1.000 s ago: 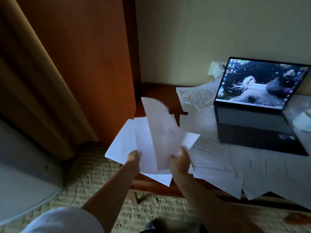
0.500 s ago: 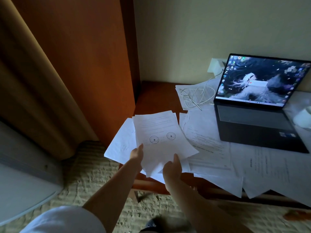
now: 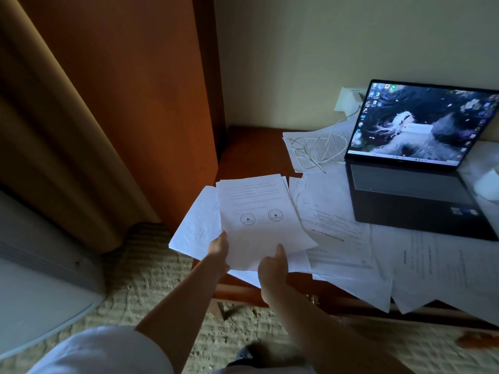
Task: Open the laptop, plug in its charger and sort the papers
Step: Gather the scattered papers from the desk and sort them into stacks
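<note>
You see white papers [image 3: 334, 225] printed with fine grey lines; the top sheet [image 3: 256, 211] bears two dark circular stamps, each with a star. The laptop [image 3: 410, 195] is black, its screen dark blue with a pale white figure. The cable [image 3: 316, 149] is white, the desk [image 3: 253, 149] reddish brown, the carpet [image 3: 151, 287] beige with woven ridges, the wall [image 3: 324, 49] cream.

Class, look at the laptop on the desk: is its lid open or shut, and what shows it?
Open: the laptop has its screen raised, lit with a desktop wallpaper, and its keyboard exposed.
</note>
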Demonstrator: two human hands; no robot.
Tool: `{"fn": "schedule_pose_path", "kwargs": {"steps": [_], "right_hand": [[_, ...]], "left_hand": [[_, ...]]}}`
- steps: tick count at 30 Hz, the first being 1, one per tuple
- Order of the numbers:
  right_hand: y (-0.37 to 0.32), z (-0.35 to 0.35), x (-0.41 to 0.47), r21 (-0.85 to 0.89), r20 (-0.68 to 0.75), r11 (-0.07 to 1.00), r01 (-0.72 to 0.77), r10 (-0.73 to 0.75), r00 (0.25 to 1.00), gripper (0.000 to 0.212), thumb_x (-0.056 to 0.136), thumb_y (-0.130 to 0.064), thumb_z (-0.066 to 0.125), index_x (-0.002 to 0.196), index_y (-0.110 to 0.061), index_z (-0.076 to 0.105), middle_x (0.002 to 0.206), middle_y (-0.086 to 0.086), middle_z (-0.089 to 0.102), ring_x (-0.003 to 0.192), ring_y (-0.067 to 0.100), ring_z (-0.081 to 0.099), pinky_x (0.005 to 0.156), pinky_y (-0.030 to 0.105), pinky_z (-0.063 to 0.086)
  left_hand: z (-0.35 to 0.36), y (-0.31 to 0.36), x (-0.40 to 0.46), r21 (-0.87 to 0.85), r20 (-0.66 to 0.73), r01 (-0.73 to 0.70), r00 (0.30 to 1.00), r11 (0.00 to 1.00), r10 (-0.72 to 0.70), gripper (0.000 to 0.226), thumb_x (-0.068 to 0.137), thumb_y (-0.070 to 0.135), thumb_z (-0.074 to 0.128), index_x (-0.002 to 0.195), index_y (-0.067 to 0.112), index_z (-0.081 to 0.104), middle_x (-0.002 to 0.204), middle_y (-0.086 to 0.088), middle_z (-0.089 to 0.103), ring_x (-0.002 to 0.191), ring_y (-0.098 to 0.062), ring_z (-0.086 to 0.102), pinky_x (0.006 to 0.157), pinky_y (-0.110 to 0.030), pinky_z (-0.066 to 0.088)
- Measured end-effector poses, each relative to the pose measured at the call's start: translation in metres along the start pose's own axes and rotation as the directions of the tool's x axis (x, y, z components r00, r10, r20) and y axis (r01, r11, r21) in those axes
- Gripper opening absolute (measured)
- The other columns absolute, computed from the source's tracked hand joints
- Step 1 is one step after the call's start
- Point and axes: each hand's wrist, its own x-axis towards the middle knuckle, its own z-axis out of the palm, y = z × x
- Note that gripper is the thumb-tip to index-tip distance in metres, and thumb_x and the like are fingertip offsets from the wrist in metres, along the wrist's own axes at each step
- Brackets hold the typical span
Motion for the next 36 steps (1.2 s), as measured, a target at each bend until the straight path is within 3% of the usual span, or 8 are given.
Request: {"fn": "schedule_pose_path", "kwargs": {"steps": [12,18,22,25,28,31,34,36], "right_hand": [[-0.001,0.006,-0.004,0.021,0.036,0.998,-0.054,0.053,0.998,0.063,0.093,0.009,0.025,0.151,-0.015,0.015,0.154,0.006,0.026,0.137,0.025,0.033,0.109,0.03,0.03],[-0.005,-0.005,0.002,-0.209,-0.08,0.973,-0.096,0.081,0.994,0.062,0.088,-0.002,0.042,0.146,-0.02,0.027,0.152,0.014,0.015,0.133,0.034,0.034,0.107,0.042,0.038],[-0.022,-0.034,0.015,-0.529,-0.299,0.849,-0.018,-0.166,0.94,0.071,0.087,-0.016,0.052,0.148,-0.013,0.017,0.156,0.016,0.002,0.143,0.033,0.01,0.116,0.046,0.017],[-0.035,-0.044,0.036,-0.646,-0.275,0.759,0.089,-0.34,0.899,0.069,0.089,-0.023,0.055,0.147,-0.01,0.021,0.155,0.016,0.015,0.142,0.031,0.018,0.116,0.048,0.019],[-0.051,-0.043,0.053,-0.398,-0.087,0.901,0.172,-0.224,0.971,0.077,0.09,-0.024,0.057,0.151,-0.013,0.01,0.152,0.013,0.03,0.133,0.032,0.04,0.105,0.047,0.04],[-0.06,-0.047,0.058,-0.131,0.108,0.986,0.098,-0.085,0.991,0.081,0.089,-0.033,0.062,0.151,-0.016,0.013,0.153,0.007,0.027,0.136,0.029,0.036,0.106,0.039,0.037],[-0.065,-0.045,0.061,-0.006,0.198,0.987,0.163,-0.158,0.967,0.04,0.088,-0.019,0.062,0.126,-0.01,0.055,0.122,0.007,0.059,0.106,0.025,0.057,0.083,0.033,0.046],[-0.072,-0.041,0.056,0.023,0.135,0.952,0.305,-0.305,0.943,0.014,0.086,-0.009,0.057,0.098,-0.005,0.064,0.09,0.007,0.063,0.08,0.021,0.056,0.065,0.027,0.042]], "left_hand": [[0.001,-0.002,-0.006,0.001,0.079,-0.007,0.997,1.0,0.007,0.032,0.102,0.041,0.036,0.096,0.016,0.055,0.097,-0.011,0.057,0.085,-0.026,0.057,0.068,-0.038,0.055],[0.001,0.002,0.0,0.265,0.033,-0.096,0.995,0.959,0.09,0.025,0.097,0.002,0.038,0.116,-0.001,0.054,0.11,-0.017,0.055,0.102,-0.034,0.051,0.094,-0.046,0.046],[0.0,0.013,0.0,0.339,0.025,-0.143,0.989,0.93,0.143,0.03,0.092,-0.007,0.031,0.106,0.003,0.056,0.103,-0.014,0.053,0.098,-0.031,0.049,0.087,-0.042,0.045],[-0.008,0.021,0.002,0.322,0.065,-0.203,0.979,0.925,0.192,0.03,0.089,-0.008,0.035,0.101,0.005,0.06,0.105,-0.016,0.058,0.1,-0.035,0.053,0.09,-0.047,0.049],[-0.016,0.032,-0.001,0.184,-0.043,-0.237,0.968,0.954,0.248,0.026,0.076,-0.012,0.04,0.082,0.006,0.058,0.084,-0.015,0.054,0.086,-0.032,0.049,0.073,-0.038,0.046],[-0.019,0.041,-0.006,0.041,-0.098,-0.288,0.952,0.957,0.29,0.025,0.071,-0.014,0.037,0.07,0.006,0.05,0.072,-0.012,0.048,0.074,-0.026,0.044,0.063,-0.032,0.038],[-0.02,0.045,-0.012,0.004,-0.076,-0.382,0.921,0.924,0.382,0.032,0.075,-0.016,0.037,0.077,0.007,0.059,0.077,-0.013,0.059,0.074,-0.028,0.053,0.068,-0.035,0.045],[-0.019,0.053,-0.019,0.037,-0.086,-0.463,0.881,0.885,0.465,0.028,0.077,-0.014,0.041,0.079,0.007,0.06,0.076,-0.01,0.059,0.074,-0.028,0.054,0.067,-0.033,0.047]]}}
